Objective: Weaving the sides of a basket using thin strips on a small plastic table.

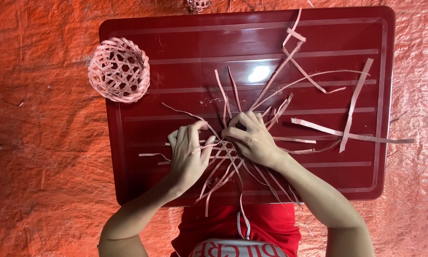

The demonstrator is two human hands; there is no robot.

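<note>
Both hands, left hand (189,151) and right hand (252,137), press their fingers onto the woven strip lattice (222,151), pinching crossing strips flat against the red desk (252,43) so the weave holds.

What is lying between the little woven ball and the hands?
Head view: only bare red tray lies between the woven ball and the left hand, apart from one loose strip.

My left hand (189,151) and right hand (253,138) cover most of the woven centre (222,151), so I cannot see how its strips cross there; a second small woven piece (198,4) is cut off by the top edge. My arms and red shirt (266,226) run out of the bottom edge; the thin threads (210,101) on the tray (137,181) are too fine to make out.
</note>
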